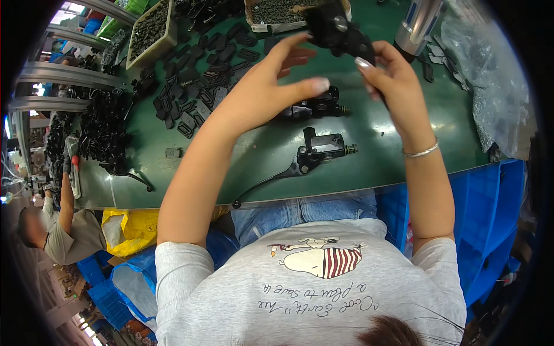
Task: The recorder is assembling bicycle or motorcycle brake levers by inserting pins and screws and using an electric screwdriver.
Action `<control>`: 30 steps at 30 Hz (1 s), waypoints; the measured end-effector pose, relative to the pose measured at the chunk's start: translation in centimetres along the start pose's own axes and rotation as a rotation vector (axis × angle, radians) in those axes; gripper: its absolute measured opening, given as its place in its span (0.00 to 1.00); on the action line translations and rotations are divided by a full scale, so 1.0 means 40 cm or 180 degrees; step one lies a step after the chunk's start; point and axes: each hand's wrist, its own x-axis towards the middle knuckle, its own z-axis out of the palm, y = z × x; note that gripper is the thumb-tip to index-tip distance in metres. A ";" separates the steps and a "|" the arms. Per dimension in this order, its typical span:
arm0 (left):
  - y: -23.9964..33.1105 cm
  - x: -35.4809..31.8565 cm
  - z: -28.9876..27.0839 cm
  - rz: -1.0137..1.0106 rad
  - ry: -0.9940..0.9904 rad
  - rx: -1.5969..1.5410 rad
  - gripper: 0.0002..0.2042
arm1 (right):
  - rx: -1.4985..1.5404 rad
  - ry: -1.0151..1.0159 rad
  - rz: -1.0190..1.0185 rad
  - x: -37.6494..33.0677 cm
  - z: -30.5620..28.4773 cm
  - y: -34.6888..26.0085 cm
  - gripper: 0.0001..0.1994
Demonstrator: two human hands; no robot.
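My right hand grips a black brake lever assembly, raised over the far part of the bench and blurred by motion. Just left of it is my left hand, fingers spread and thumb stretched out; whether its fingertips touch the assembly I cannot tell. Under my hands lies another black brake master cylinder, partly hidden by my left hand. Nearer to me rests a third brake master cylinder, whose long lever reaches toward the front edge.
Flat black covers lie heaped beyond my left forearm, near two trays of screws. Black lever assemblies pile up at the left. A silver cylinder and clear plastic bag stand right. A co-worker is at far left.
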 end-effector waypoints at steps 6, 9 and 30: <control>0.070 0.114 0.019 -0.0408 0.1755 -0.2022 0.28 | -0.0859 -0.0133 -0.1140 0.028 0.141 -0.012 0.19; 0.111 0.161 -0.038 -0.0235 0.1987 -0.1790 0.28 | -0.1970 -0.0212 -0.2271 0.064 0.089 -0.028 0.24; -0.084 0.039 0.055 -0.0483 -0.0013 0.0672 0.25 | -0.4610 0.1828 0.0467 0.082 -0.474 0.186 0.18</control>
